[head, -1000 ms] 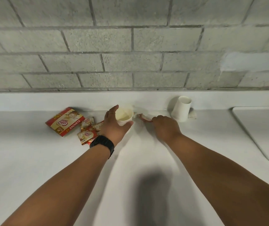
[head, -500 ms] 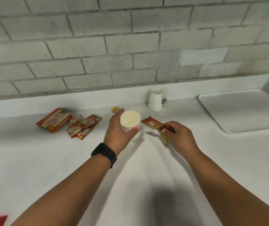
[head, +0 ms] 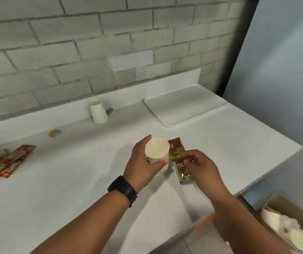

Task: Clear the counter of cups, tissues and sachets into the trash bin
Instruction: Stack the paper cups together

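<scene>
left hand (head: 139,165) grips cup (head: 157,153) | right hand (head: 203,166) pinches sachets (head: 179,158) above counter (head: 73,180) | bin (head: 291,224) low right, partly filled | left: cup 2 (head: 97,111), sachet pile (head: 5,162)

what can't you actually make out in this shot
All in the head view:
- Trash bin: cut off by the right and bottom edges and motion-blurred, so its contents are unclear.
- Sachet pile: cut by the left edge.
- Small yellow scrap: too small to identify.
- Held cup: lower part hidden by the left hand.
- Sachets: partly covered by the right hand.
</scene>
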{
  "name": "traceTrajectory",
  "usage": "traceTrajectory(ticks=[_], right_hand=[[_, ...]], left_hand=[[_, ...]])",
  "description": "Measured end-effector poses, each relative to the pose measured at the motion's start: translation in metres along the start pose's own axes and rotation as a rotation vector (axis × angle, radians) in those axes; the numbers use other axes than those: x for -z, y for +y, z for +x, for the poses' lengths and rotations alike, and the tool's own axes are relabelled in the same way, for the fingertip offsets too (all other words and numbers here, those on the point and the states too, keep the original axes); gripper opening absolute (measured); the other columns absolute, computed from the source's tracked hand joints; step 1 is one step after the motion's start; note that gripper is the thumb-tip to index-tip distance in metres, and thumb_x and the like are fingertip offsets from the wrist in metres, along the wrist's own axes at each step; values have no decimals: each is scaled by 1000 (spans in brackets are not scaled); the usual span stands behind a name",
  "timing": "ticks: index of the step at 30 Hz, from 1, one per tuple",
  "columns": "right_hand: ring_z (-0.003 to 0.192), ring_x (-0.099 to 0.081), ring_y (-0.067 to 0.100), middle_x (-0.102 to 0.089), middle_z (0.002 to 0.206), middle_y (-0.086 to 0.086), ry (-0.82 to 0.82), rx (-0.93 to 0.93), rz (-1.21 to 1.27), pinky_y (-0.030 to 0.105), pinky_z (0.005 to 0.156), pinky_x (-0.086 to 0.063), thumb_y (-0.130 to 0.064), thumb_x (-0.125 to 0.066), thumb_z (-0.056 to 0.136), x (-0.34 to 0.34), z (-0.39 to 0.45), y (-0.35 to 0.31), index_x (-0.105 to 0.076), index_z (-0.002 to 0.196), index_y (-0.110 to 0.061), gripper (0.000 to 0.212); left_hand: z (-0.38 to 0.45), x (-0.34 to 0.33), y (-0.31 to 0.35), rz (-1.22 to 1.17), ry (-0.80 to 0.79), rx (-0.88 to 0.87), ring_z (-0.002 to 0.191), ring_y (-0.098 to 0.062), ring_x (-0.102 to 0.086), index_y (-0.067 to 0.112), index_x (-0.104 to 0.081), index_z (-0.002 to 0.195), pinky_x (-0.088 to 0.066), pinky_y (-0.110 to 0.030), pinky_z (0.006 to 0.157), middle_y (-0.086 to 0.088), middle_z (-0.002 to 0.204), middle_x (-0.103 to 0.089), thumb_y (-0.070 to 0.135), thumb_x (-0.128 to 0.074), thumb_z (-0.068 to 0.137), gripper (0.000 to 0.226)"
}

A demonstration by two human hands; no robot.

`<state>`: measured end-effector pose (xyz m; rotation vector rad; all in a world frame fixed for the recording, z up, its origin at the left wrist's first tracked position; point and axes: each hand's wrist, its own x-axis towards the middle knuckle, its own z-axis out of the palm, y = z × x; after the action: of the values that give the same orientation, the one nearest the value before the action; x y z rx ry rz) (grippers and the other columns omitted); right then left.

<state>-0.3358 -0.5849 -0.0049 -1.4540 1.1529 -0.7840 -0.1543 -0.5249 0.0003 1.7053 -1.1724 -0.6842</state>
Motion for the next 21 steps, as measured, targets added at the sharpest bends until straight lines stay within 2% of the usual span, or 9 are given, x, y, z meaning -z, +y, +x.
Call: traceTrajectory(ticks=[4, 7, 10, 14, 17, 21], right_hand=[[85, -70, 11, -72, 93, -8, 124, -67, 19, 22, 64, -53, -11, -55, 94, 85, -28, 30, -67, 96, -31, 23], [83, -70, 7, -73, 89, -9, 212, -131, 10, 22, 66, -53, -16, -57, 94, 137, -46, 56, -67, 94, -31, 18], [86, -72, 19, -74, 89, -4, 311, -202, 36, 42, 76, -58, -16, -59, 92, 199, -67, 90, -69, 93, -29, 17], [81, -71, 16, -75, 85, -4, 466, -328, 56, 30, 64, -55, -12, -59, 94, 270, -93, 136, -68, 91, -23, 14], [85, -71, 21, -74, 91, 0, 535, -435, 37, 38, 75, -59, -15, -61, 92, 309, -105, 181, -68, 95, -23, 11], [88, -69, 22, -72, 98, 3, 612, -603, 46, 44, 82, -58, -16, -60, 92, 358, -112, 251, -67, 103, -20, 14]], left_hand=[[-11, -87, 38, -6, -146, -27, 116, -8, -44, 44, -33, 137, -52, -38, 94, 22, 126, -35, 39, -81, 71, 82], [-19, -140, 62, 30, -219, -75, 117, -5, -40, 42, -31, 138, -46, -28, 99, 20, 130, -35, 39, -80, 72, 83], [-32, -206, 88, 21, -313, -93, 117, -3, -39, 42, -30, 138, -44, -21, 93, 19, 134, -35, 39, -80, 71, 83], [-51, -291, 111, 8, -441, -113, 118, -4, -40, 44, -29, 138, -48, -26, 95, 18, 135, -37, 39, -80, 70, 86], [-64, -347, 114, 54, -530, -132, 121, -5, -40, 45, -27, 139, -43, -28, 102, 20, 128, -37, 39, -79, 71, 86], [-71, -427, 99, 173, -616, -101, 129, -8, -38, 36, -26, 143, -31, -17, 99, 12, 141, -36, 42, -75, 75, 85]])
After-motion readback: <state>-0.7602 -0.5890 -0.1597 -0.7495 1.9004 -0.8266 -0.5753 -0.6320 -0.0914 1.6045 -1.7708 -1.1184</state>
